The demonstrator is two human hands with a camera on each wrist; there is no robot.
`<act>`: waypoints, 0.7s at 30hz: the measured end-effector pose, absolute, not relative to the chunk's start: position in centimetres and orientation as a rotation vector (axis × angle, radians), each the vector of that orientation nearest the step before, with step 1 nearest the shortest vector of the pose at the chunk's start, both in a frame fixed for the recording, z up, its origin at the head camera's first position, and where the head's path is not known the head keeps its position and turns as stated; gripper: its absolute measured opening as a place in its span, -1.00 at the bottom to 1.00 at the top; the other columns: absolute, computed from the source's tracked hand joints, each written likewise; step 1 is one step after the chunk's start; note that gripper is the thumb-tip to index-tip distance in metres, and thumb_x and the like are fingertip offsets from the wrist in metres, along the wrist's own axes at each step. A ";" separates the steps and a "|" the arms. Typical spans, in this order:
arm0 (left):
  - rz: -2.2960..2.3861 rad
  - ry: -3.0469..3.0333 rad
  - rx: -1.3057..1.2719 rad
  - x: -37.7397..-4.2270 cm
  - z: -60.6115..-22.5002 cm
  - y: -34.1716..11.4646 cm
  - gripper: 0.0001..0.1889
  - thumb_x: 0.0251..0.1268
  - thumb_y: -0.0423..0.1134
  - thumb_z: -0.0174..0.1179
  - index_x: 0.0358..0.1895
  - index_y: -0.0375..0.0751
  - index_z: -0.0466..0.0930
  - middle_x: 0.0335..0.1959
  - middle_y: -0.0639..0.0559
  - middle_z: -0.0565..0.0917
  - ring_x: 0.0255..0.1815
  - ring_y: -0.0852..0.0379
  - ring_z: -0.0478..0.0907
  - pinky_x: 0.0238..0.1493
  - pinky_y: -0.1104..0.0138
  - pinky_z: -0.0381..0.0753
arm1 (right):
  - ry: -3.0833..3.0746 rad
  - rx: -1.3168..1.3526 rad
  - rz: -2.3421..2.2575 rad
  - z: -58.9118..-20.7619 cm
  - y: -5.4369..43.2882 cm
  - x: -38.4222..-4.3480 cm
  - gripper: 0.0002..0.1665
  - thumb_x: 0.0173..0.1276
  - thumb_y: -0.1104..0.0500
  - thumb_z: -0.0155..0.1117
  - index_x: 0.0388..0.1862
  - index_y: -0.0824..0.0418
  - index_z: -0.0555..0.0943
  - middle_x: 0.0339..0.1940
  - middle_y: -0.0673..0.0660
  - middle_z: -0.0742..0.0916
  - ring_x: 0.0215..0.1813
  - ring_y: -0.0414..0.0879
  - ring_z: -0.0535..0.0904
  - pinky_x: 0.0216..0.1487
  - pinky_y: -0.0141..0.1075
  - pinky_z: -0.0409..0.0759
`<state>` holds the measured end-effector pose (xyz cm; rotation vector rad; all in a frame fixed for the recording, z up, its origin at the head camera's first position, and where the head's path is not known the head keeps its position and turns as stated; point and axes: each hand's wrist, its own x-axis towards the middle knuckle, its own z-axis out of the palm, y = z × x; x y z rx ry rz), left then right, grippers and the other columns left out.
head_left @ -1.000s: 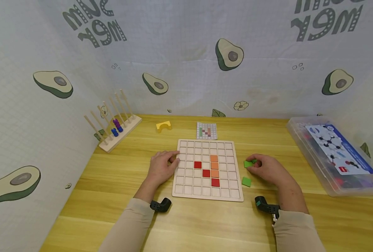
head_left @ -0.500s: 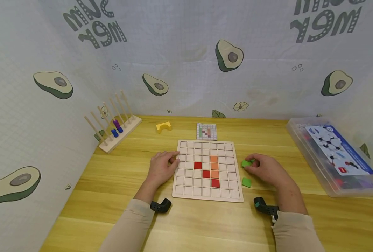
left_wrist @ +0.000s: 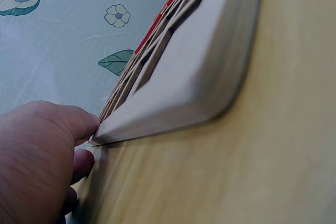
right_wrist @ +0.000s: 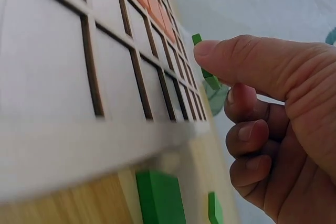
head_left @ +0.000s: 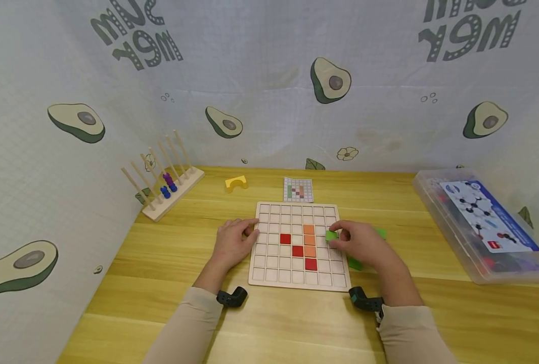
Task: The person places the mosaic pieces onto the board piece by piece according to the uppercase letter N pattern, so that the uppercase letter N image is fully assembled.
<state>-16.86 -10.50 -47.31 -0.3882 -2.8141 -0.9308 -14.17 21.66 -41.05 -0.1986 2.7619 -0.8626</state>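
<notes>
A light wooden grid board (head_left: pixel 275 283) lies on the table, with red tiles (head_left: pixel 298 251) on a diagonal and a column of orange tiles (head_left: pixel 309 240) in its squares. My left hand (head_left: pixel 234 242) rests against the board's left edge with thumb and index fingertips. In the left wrist view the thumb (left_wrist: pixel 79 121) reaches the board's edge. My right hand (head_left: pixel 365 242) pinches a green tile (head_left: pixel 331 236) between thumb and index finger, over the right columns of the board. Two more green tiles (right_wrist: pixel 160 198) lie on the table beside the board, partly behind the right hand in the head view.
A printed grid card (head_left: pixel 298 190) lies behind the board, with a yellow arch block (head_left: pixel 236 183) to its left. At the back left stands a peg rack (head_left: pixel 174 197) with blue and purple bear figures. A clear plastic box (head_left: pixel 483 227) sits at the right.
My right hand has picked up a green tile from the table and carried it left, over the board's right side. The left hand stays at the board's edge.
</notes>
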 end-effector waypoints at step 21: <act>-0.928 -2.807 -0.395 -17.0 -47.3 -10.6 -0.68 0.42 -0.09 0.25 0.17 -0.01 0.72 -0.43 0.17 0.62 -0.27 0.10 0.46 -0.12 0.21 0.31 | 2.760 -0.439 -0.820 -41.5 13.7 -16.0 -0.73 0.36 0.08 0.40 -0.01 0.13 0.69 -0.56 -0.02 0.54 -0.52 -0.17 0.39 -0.40 -0.31 0.37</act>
